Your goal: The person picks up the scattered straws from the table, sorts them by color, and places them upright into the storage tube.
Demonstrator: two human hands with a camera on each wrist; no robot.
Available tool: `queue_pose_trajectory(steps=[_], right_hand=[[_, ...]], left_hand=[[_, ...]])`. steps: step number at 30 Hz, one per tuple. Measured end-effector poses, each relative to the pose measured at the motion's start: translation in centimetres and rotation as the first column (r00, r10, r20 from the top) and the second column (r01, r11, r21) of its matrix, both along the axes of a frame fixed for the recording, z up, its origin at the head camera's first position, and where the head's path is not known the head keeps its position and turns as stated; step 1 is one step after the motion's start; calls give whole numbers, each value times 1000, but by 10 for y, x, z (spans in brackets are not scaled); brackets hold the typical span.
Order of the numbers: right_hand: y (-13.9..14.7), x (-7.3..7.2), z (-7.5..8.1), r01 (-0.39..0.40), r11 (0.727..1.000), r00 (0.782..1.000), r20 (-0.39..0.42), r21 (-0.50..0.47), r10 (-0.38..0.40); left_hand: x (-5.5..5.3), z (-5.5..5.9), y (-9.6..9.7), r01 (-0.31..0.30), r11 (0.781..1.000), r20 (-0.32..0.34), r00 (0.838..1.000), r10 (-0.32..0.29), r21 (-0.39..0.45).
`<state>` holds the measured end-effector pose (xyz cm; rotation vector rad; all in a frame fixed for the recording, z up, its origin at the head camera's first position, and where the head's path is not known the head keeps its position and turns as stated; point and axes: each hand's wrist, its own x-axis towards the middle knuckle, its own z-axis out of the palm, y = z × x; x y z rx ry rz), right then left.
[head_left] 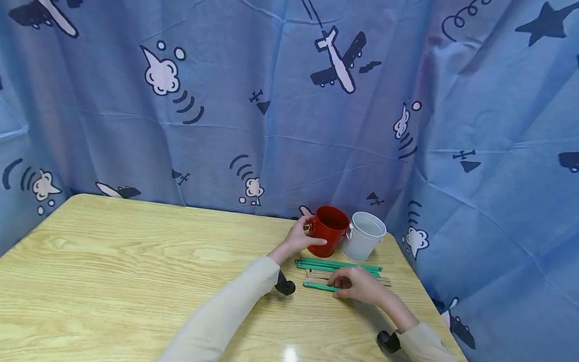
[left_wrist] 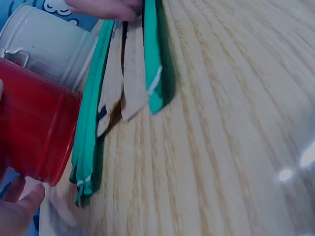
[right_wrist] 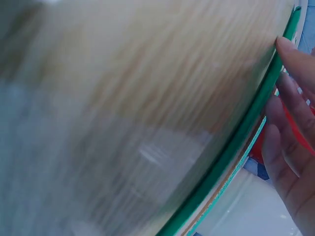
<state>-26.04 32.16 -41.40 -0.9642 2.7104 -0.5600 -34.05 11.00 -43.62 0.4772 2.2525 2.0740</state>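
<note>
My left hand (head_left: 297, 237) holds a red metal bucket (head_left: 326, 235) by its left side, thumb across the front. Against the bucket's right side stands a white bucket (head_left: 363, 240) with a small wire handle. In front of both lie several long, thin wrapped sticks in a row: green ones (head_left: 312, 264) at the back, brown ones (left_wrist: 134, 73) in the middle. The nearest is a single green stick (left_wrist: 153, 54), and my right hand (head_left: 359, 285) pinches it between thumb and finger. The right wrist view shows this green stick (right_wrist: 231, 147) running diagonally past the fingertips.
The wooden table (head_left: 135, 266) stretches away to the left. A blue patterned curtain (head_left: 217, 100) hangs right behind the buckets and along the right edge. Each wrist wears a small black camera mount (head_left: 285, 285).
</note>
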Motion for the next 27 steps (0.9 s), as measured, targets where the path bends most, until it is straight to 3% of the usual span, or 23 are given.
queue_pose_trajectory(steps=[8,18,27], right_hand=[[-1,0,0,3,1000,1000,-14,23,-3],[-2,4,2,-2,997,990,-144,73,13],[2,4,9,19,1000,989,-148,24,-15]], left_hand=[[2,1,1,-1,1000,-19,1000,1,3],[0,1,2,4,1000,-33,999,-5,-12],[0,1,2,5,1000,-45,999,-5,-6]])
